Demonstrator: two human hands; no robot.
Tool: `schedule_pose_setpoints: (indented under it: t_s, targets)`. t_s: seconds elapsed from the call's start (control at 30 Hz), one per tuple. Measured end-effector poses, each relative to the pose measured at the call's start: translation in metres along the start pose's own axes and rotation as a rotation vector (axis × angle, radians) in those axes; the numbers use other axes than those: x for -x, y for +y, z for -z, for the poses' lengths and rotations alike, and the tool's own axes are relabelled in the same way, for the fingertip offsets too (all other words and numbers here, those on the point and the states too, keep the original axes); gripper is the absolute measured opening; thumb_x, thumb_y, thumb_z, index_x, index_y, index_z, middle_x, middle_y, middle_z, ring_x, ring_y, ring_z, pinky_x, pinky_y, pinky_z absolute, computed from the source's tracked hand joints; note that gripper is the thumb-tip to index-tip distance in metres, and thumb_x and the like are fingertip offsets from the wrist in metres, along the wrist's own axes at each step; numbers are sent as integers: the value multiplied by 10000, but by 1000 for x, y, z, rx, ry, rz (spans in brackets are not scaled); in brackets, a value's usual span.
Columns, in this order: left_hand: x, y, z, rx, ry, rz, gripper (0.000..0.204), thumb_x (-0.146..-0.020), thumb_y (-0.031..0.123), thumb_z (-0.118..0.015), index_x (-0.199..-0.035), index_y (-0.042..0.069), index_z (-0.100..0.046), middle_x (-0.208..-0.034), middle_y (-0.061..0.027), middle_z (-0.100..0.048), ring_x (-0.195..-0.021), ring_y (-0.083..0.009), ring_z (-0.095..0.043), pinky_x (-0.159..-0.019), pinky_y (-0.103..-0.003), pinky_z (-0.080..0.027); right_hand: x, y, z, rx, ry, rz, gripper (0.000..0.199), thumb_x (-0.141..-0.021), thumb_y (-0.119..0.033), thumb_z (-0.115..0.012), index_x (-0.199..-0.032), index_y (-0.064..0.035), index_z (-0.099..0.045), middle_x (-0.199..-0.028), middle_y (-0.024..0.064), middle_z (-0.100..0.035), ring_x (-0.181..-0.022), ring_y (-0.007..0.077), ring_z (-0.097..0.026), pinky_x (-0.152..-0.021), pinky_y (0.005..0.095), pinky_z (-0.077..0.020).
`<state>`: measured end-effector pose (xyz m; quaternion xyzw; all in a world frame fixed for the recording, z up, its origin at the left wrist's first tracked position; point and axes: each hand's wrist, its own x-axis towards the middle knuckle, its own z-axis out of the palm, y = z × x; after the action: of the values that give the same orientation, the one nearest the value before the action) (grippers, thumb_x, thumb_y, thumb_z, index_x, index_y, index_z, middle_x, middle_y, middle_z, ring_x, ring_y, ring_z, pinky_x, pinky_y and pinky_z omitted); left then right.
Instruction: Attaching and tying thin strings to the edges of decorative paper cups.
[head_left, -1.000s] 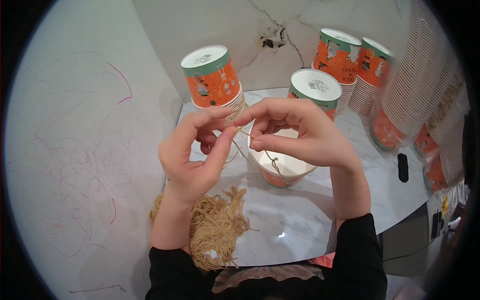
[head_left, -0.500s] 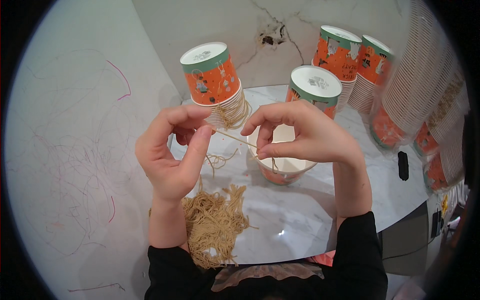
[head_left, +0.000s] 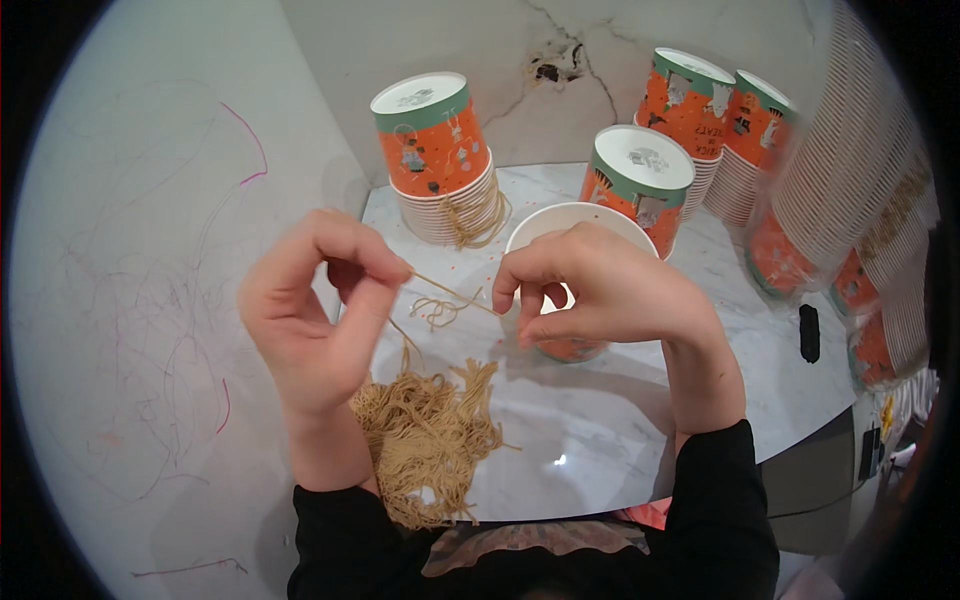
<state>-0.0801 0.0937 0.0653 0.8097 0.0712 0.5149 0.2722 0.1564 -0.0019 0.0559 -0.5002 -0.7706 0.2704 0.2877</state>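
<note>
A thin tan yarn strand (head_left: pixel 450 293) runs taut between my two hands. My left hand (head_left: pixel 320 310) pinches one end between thumb and forefinger. The other end meets the bent fingers of my right hand (head_left: pixel 600 285), where the exact grip is partly hidden. Behind that hand stands an open white-rimmed paper cup (head_left: pixel 580 213), its mouth partly covered. Below and between my forearms lies a tangled heap of tan yarn (head_left: pixel 430 440). A small loose curl of yarn (head_left: pixel 437 312) rests on the table beyond it.
An upside-down stack of orange-and-green cups (head_left: pixel 430 150) with yarn around its rims stands at the back left. More inverted cups (head_left: pixel 645 165) and plastic-wrapped cup stacks (head_left: pixel 835 160) fill the right side. A black object (head_left: pixel 809 334) lies on the marble-patterned table (head_left: pixel 600 450).
My left hand has moved left and slightly down, and my right hand slightly down, with the strand still between them. The short tail hanging at my right fingertips is now out of sight.
</note>
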Motion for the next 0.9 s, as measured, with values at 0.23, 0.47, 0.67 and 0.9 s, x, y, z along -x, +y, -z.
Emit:
schedule_pose_setpoints:
  t_s: [0.23,0.47,0.67,0.9]
  targets:
    - [-5,5,43,71,224,-35,139,-846,-137,-620,-849,-6,-575,-827,-76,-617,-737,-133,-587,-762,-273,-525,-7,14,-13,189,-98,52,223,-733,-65,-754,-947,-46,-695,-755,66,-707,-775,260,-688,-690,408,-499]
    - [-6,6,55,-66,363,30,137,-843,-115,-633,-845,9,-575,-815,-39,-596,-745,-123,-613,-739,-253,-515,-8,11,-21,452,90,128,201,-737,-29,-726,-937,-51,-712,-728,66,-684,-802,285,-672,-727,438,-513]
    - [-5,8,51,-30,307,59,106,-840,-97,-602,-861,6,-590,-824,-24,-599,-746,-114,-632,-729,-241,-506,-6,15,-20,346,24,97,332,-759,-12,-702,-1087,-51,-668,-869,75,-692,-906,279,-661,-779,429,-513]
    - [-6,6,51,-15,307,52,83,-846,-76,-615,-876,0,-599,-833,-28,-606,-756,-119,-633,-735,-239,-503,4,10,-6,277,-68,22,366,-776,-11,-686,-1135,-47,-628,-1021,98,-665,-971,292,-657,-834,424,-511]
